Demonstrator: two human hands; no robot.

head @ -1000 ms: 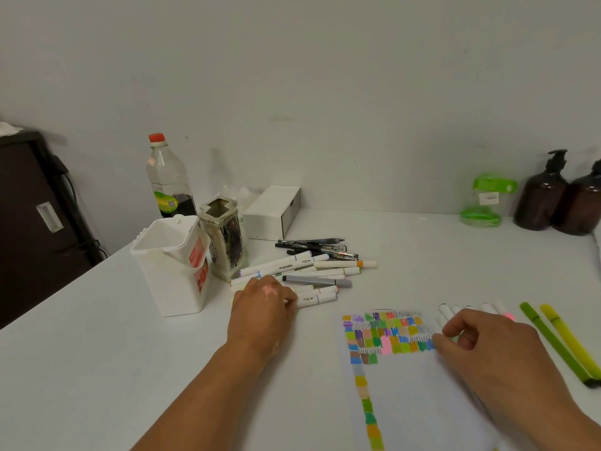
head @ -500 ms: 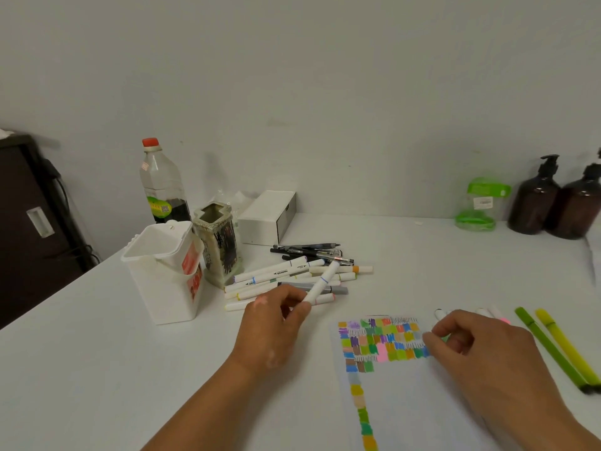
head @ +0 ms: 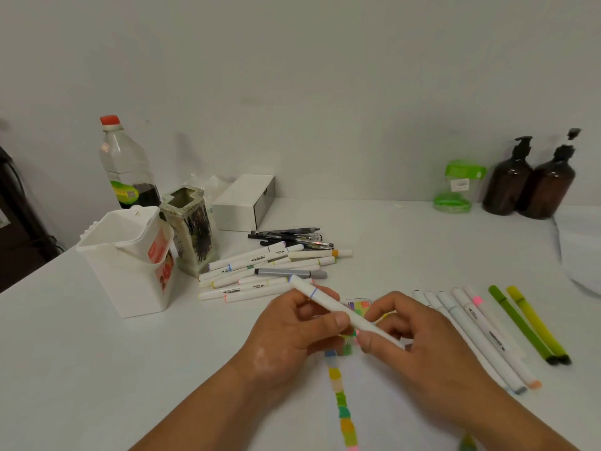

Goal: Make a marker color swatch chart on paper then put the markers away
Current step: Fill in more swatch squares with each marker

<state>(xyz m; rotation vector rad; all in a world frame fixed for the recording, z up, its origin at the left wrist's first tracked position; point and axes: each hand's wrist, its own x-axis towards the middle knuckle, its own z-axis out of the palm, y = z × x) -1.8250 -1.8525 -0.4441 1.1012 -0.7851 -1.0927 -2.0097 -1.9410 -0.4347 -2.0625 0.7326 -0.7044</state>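
Observation:
A white marker with a blue ring (head: 328, 302) is held above the paper by both hands. My left hand (head: 292, 333) grips its upper part, thumb over the barrel. My right hand (head: 419, 340) pinches its lower end. Under them lies the white paper (head: 383, 405) with a column of colour swatches (head: 343, 408); most of the swatch grid is hidden by my hands. A pile of white markers (head: 260, 271) lies behind my left hand. To the right lies a row of several markers (head: 481, 330), then two green pens (head: 533, 323).
A white plastic holder (head: 126, 255) and a patterned pen pot (head: 192, 229) stand at the left, with a bottle (head: 125, 167) and a white box (head: 244, 203) behind. Black pens (head: 289, 237) lie by the box. A green container (head: 457, 187) and two brown pump bottles (head: 527, 180) stand back right.
My left hand picked a white marker from the pile and brought it over the paper. My right hand left the paper's edge and took hold of the marker's lower end.

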